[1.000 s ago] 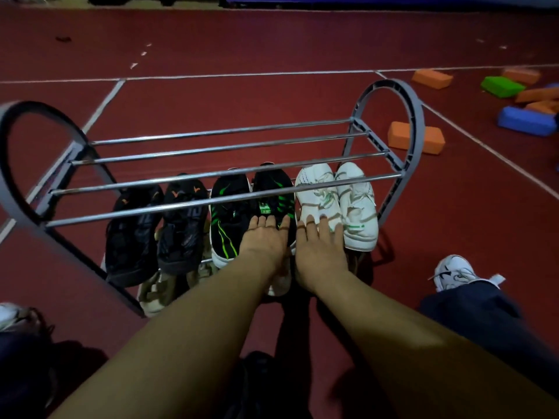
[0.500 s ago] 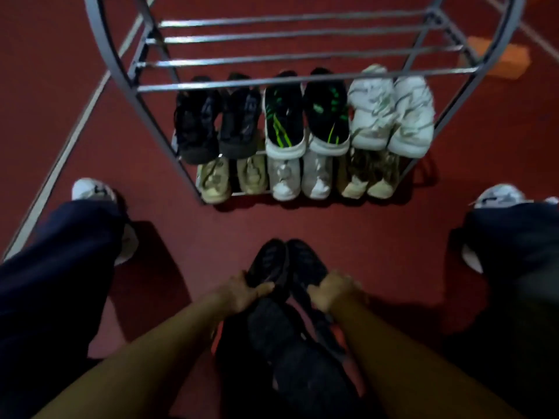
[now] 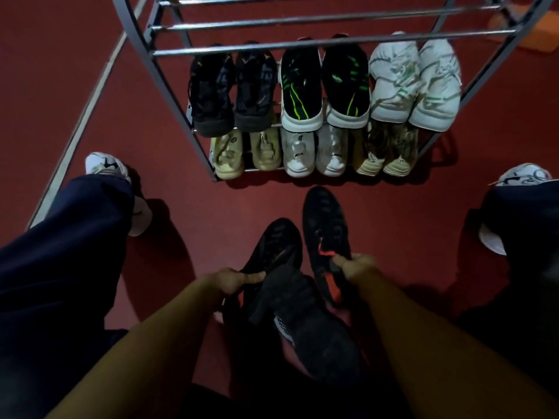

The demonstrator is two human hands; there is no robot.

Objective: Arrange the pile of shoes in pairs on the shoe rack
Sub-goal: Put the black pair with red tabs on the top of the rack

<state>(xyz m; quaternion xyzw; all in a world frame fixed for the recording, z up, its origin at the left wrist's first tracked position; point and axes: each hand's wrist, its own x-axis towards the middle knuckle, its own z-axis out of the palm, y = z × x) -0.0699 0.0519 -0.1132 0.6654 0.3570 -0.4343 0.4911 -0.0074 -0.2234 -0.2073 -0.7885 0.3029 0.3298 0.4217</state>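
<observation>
- Head view: our left hand [image 3: 233, 278] pinches one black shoe [image 3: 273, 252]; our right hand [image 3: 358, 266] grips its mate [image 3: 325, 234], both above the floor before the shoe rack [image 3: 332, 40].
- We judge either pinch could slip, as dim light hides how much is held.
- A dark heeled shoe [image 3: 305, 322] lies across our reach and could snag.
- Both lower tiers look full; the top bars are free.
</observation>
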